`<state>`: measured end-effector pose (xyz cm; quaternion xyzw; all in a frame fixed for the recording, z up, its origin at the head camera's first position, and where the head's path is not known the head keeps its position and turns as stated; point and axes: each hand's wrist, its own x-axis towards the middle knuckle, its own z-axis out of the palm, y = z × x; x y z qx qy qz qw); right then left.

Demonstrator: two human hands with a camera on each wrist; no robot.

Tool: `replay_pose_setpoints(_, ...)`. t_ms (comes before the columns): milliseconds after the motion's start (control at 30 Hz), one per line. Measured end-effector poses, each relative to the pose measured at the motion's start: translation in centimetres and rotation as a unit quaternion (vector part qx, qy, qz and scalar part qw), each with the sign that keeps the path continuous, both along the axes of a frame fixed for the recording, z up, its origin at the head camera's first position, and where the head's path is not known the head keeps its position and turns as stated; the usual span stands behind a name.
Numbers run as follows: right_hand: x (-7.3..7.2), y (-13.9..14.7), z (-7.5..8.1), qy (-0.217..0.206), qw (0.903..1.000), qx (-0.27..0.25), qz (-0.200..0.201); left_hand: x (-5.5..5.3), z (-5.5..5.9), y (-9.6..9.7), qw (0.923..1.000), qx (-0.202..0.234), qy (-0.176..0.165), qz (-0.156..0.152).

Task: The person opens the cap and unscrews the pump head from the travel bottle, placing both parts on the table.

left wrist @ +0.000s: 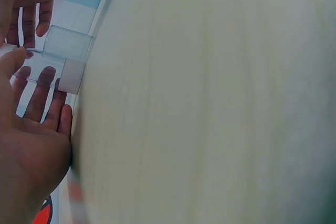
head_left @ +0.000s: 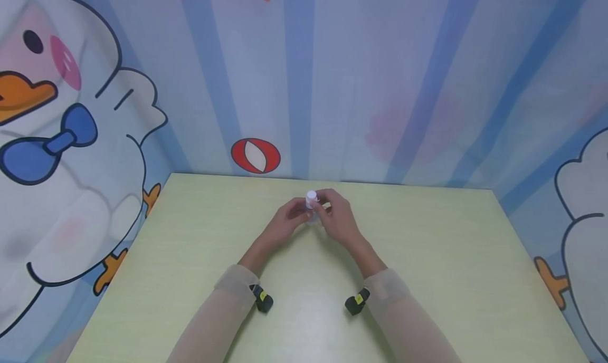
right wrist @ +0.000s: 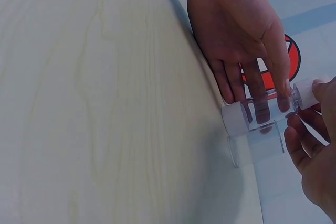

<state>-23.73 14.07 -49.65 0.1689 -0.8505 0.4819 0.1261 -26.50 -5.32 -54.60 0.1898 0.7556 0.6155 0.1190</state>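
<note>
A small clear bottle (right wrist: pixel 270 109) with a white cap (right wrist: pixel 306 93) and a white lower end (right wrist: pixel 234 119) stands upright near the table's far edge. Thumb and fingers of my left hand (head_left: pixel 287 220) grip the bottle's clear body from the left. My right hand (head_left: pixel 336 215) comes from the other side and pinches the white cap between thumb and fingers. Right beside the bottle, on the near side, is a clear empty-looking cup (right wrist: pixel 257 144); in the left wrist view this cup (left wrist: pixel 68 44) overlaps the bottle's side.
The pale wooden table (head_left: pixel 427 268) meets a blue striped backdrop (head_left: pixel 342 88) just behind the hands. Printed cartoon ducks (head_left: pixel 52 141) flank it on both sides. A black wrist camera (head_left: pixel 262 298) sits on each sleeve.
</note>
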Motion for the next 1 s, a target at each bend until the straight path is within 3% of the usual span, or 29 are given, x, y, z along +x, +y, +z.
replay_pose_setpoints(533, 0.48, 0.01, 0.11, 0.017, 0.9997, -0.016, 0.0, 0.02, -0.07, 0.03, 1.0, -0.001, 0.001, 0.001)
replay_pose_setpoints(767, 0.59, -0.23, -0.36, 0.003, 0.9999, -0.007, -0.013, 0.05, 0.01, 0.02, 1.0, -0.002, -0.001, 0.0)
replay_pose_setpoints(1000, 0.73, -0.52, -0.47, 0.007, 0.9991, -0.04, -0.01, 0.07, 0.08, -0.01, 1.0, 0.001, 0.004, -0.003)
